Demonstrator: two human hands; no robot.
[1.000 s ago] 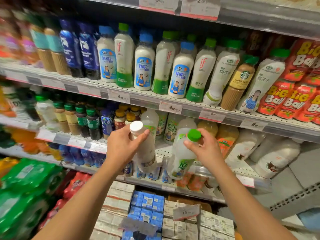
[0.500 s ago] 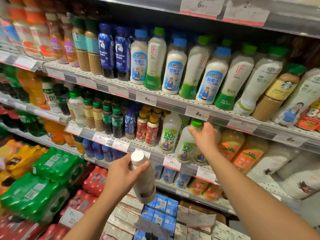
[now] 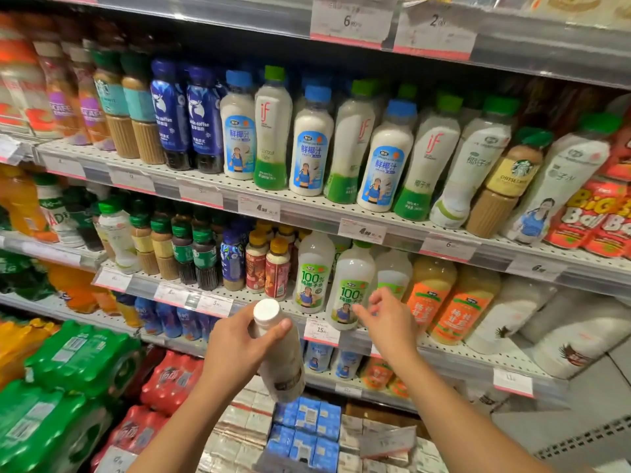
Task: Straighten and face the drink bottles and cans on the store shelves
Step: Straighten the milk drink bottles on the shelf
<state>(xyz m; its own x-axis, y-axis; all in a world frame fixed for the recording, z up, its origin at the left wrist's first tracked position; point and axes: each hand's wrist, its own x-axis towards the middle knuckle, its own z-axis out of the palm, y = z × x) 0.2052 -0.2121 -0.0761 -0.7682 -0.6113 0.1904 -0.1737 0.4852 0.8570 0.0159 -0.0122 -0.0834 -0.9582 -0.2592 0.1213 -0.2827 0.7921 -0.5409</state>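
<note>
Left hand (image 3: 235, 349) gripping white-capped bottle (image 3: 280, 356), right hand (image 3: 389, 322) spread beside coconut-water bottle (image 3: 350, 288).

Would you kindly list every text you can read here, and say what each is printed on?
"100%": coconut water bottle on the middle shelf.
"if": green-capped bottle on the upper shelf.
"鲜椰汁": blue-capped bottle beside it.
"BiG": red packs at far right.
"6": price tag on the top rail.
"15": price tag below the coconut water.
White-capped bottle gripped by the left hand: label unreadable.
</note>
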